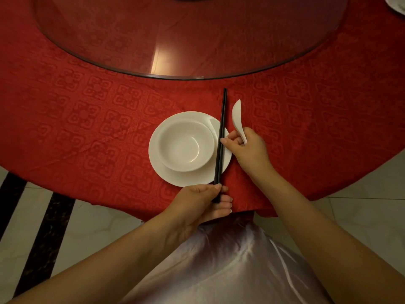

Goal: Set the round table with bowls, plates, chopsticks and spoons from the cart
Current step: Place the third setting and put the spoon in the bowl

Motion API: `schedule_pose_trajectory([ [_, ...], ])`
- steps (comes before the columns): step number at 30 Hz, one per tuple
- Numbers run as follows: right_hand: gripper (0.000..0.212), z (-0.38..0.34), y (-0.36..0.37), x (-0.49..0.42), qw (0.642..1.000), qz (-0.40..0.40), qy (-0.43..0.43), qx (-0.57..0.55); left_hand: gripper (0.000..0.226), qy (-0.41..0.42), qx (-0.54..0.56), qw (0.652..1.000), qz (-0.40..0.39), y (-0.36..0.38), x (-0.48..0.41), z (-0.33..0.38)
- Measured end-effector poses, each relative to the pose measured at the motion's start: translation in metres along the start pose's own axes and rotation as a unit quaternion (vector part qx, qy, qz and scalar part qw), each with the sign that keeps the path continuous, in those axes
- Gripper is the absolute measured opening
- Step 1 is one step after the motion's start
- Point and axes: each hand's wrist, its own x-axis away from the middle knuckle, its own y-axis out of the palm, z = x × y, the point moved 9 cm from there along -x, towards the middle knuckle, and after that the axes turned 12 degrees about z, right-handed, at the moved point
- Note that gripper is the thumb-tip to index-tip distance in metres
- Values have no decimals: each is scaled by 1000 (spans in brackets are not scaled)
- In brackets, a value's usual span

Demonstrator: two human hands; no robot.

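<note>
Chopsticks (pixel 221 137) lie across the right rim of the plate (pixel 175 178) under the bowl (pixel 184 145) on the red bench (pixel 87 106), their near end pinched by the left hand (pixel 197 200) and their middle steadied by the right hand (pixel 247 148), whose curled fingers also clamp the handle of the spoon (pixel 237 116), likely to align the pair beside the plate.

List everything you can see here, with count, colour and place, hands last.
round table: 1, red patterned cloth, fills the upper view
glass turntable: 1, clear, table centre
plate: 1, white, near the table edge
bowl: 1, white, on the plate
chopsticks: 1 pair, black, across the plate's right rim
spoon: 1, white, right of the chopsticks
dish: 1, white, top right corner, cut off
floor: pale tiles, dark stripes, below the table
garment: 1, pale, shiny, bottom centre
left hand: grips the chopsticks' near end
right hand: holds the spoon's handle
</note>
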Motion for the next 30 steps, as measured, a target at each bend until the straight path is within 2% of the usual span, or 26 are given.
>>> schedule_pose_trajectory([
  [11, 21, 0, -2, 0, 1000, 10, 7, 23, 23, -8, 12, 1000, -11, -1, -2, 0],
  [16, 37, -3, -6, 0, 999, 21, 15, 31, 37, -45, 25, 999, -6, -7, 1, -6],
  [20, 28, -6, -22, -13, 997, 56, 46, 18, 38, -41, -65, 997, 12, -36, 12, 0],
  [22, 26, -15, -33, -18, 997, 65, 47, -2, 30, 3, -134, 990, 43, -62, 22, 20],
  [24, 27, -31, -38, -17, 999, 45, 6, 23, 21, 107, -213, 966, 105, -93, 34, 58],
  [27, 30, -63, -31, -8, 976, -8, -129, 176, 12, 302, -263, 886, 235, -130, 50, 126],
  [30, 28, -76, -11, 4, 933, -71, -197, 294, 13, 384, -329, 817, 277, -129, 37, 154],
])
